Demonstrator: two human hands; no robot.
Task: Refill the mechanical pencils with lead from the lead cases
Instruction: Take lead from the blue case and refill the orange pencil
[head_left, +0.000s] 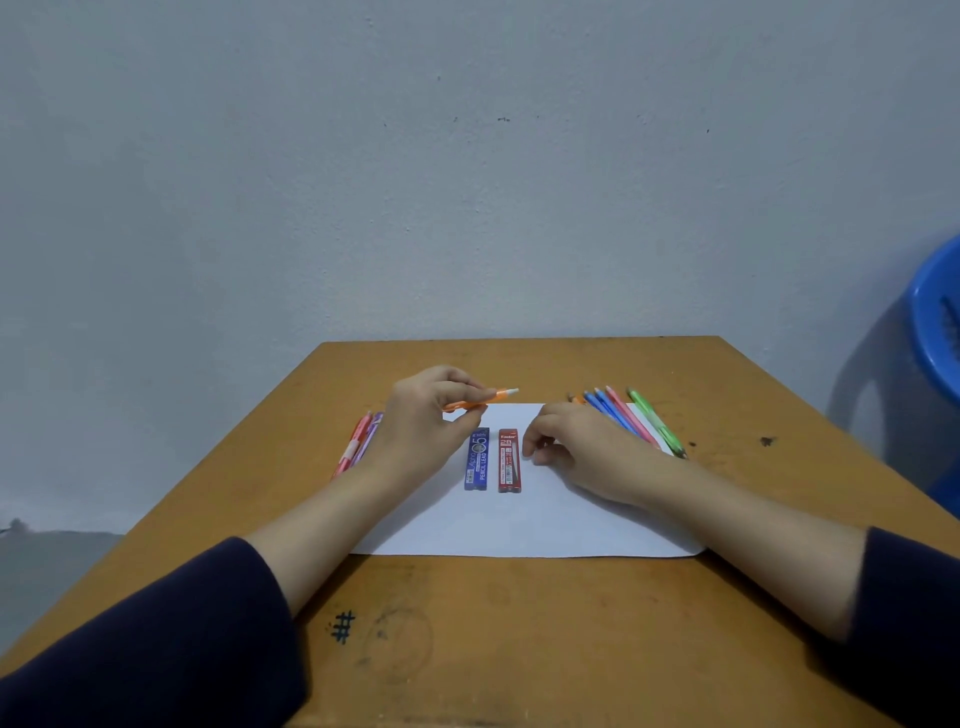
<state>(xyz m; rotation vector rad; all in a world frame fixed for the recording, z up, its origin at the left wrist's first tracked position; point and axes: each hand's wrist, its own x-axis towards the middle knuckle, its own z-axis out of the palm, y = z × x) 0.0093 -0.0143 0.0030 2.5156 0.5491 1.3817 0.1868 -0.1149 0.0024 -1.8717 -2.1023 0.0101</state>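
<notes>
From the head view, my left grip (426, 421) pinches the orange pencil (480, 400) between thumb and fingers, holding it just above the far edge of the white paper (519, 525). The pencil's long axis runs nearly crosswise to me, with its pale end pointing right and a little away.

My right grip (582, 447) rests on the paper with its fingers loosely curled, and I see nothing in it.

The next move, as I judge it, turns on the lead cases. The red lead case (509, 460) lies just to the left of my right fingertips, barely apart from them. The blue lead case (477, 460) lies beside it, close under my left grip. Both lie flat, side by side, with their long axes pointing straight away from me. My right grip is free and nearer the red one, so that is the likely pick.

By count there are two lead cases and one pencil in hand. At the paper's left edge lies a left bunch of pencils (358, 441), red, pink and purple. It looks like about three, though my wrist hides part of it. On the right lies a right row of pencils (641, 421), fanned out, with orange, two blue, pink and green showing. That makes at least five, and my right grip covers their near ends.

All of this sits on the wooden surface (519, 623), with a blue stool (935, 322) off to the right.
</notes>
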